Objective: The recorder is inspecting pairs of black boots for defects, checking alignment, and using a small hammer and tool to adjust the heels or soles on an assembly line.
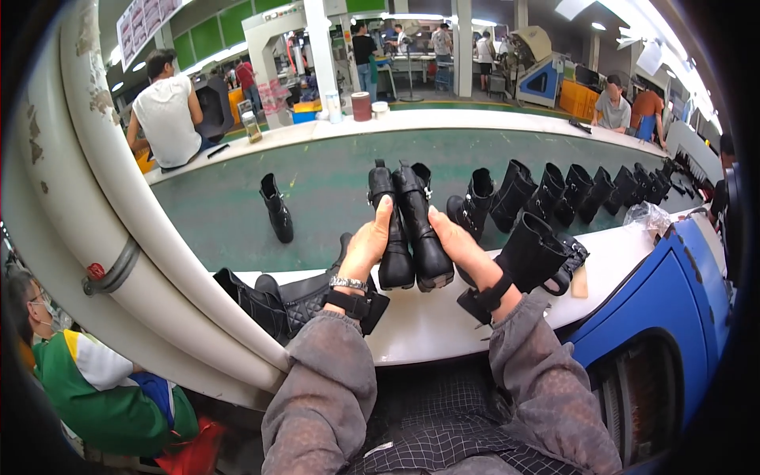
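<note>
Two black ankle boots are held up side by side over the white ledge [427,321] in front of me. My left hand [366,244] grips the left boot [392,229] from its outer side, thumb up along the shaft. My right hand [463,247] holds the right boot [423,229] from the other side. Both boots point toes toward me. A watch and a black strap sit on my left wrist.
A green conveyor belt [332,198] runs behind, carrying a lone boot [277,210] and a row of boots [570,194]. More boots lie on the ledge at left [273,305] and right [538,253]. A blue machine [673,293] stands right; a large white pipe [134,237] left. Other workers stand around.
</note>
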`<state>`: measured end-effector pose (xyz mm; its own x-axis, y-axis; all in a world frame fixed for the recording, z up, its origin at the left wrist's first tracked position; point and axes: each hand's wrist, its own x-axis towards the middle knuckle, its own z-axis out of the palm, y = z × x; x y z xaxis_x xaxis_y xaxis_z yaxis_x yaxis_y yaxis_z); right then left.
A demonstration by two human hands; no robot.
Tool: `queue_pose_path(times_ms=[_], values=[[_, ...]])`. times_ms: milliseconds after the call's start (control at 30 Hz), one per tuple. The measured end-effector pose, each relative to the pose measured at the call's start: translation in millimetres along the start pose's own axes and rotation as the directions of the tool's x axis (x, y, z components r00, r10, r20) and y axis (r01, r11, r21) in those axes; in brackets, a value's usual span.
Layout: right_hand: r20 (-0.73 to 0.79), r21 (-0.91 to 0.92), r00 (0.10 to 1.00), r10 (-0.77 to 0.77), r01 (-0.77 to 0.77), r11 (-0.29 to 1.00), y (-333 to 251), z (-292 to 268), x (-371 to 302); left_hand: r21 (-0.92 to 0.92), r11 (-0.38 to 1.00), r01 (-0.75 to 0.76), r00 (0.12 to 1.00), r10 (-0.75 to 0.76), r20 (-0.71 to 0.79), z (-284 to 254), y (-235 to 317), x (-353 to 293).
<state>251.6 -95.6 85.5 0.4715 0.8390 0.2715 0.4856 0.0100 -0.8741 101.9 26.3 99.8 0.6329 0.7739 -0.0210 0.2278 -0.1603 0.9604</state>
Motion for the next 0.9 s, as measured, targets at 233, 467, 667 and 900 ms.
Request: queue_pose_path(times_ms=[233, 467, 667, 900], values=[[0.134, 0.618, 0.945, 0.299, -0.315, 0.72, 11, 11, -4, -0.652, 0.758, 0.001, 0.997, 0.046, 0.055, 20, -1, -6], [0.211, 0.736, 0.945, 0.249, -0.321, 0.596, -3, 11, -6, -0.646, 0.758, 0.091, 0.994, -0.111, 0.01, 19, -3, 2], [0.214, 0.767, 0.954, 0.21, -0.298, 0.569, 10, 12, -5, -0.645, 0.751, 0.14, 0.988, -0.065, 0.139, 17, -15, 9], [-0.298, -0.035, 0.925, -0.237, 0.238, 0.971, -24, 16, -56, -0.692, 0.719, -0.069, 0.997, 0.06, -0.038, 29, -40, -12]])
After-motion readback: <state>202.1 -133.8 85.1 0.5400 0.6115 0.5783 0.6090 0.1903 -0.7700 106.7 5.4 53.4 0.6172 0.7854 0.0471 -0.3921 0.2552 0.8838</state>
